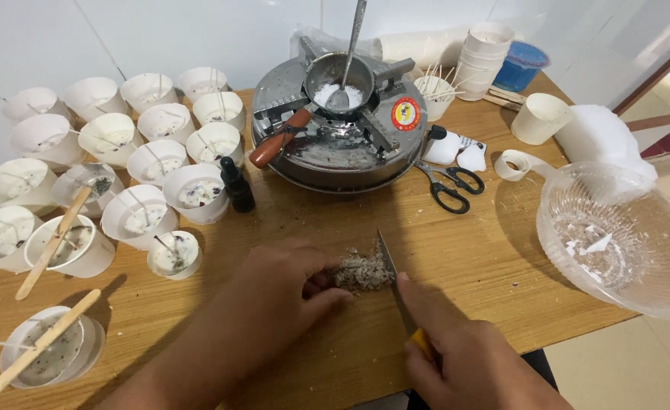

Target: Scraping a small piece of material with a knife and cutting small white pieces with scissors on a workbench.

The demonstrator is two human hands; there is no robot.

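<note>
White paper cups [156, 159], dropper bottle [237, 184], stove [340, 125], scissors [450, 184], glass bowl [624, 239]

The scene is brightly and evenly lit by soft, whitish light from above and a little behind the camera. Shadows are short and soft-edged: a dark patch lies on the wooden table [456, 250] beneath the left hand [274, 296], and faint ones trail the paper cups [134, 148]. Glare shows on the metal stove [342, 140] and along the rim of the clear plastic bowl [624, 235]. The white wall [198, 34] is close to washed out. Focus is sharp at centre; the right hand [464, 357] at the bottom edge looks slightly soft. Wide-angle distortion bends the table edges and stretches things toward the corners.
</note>
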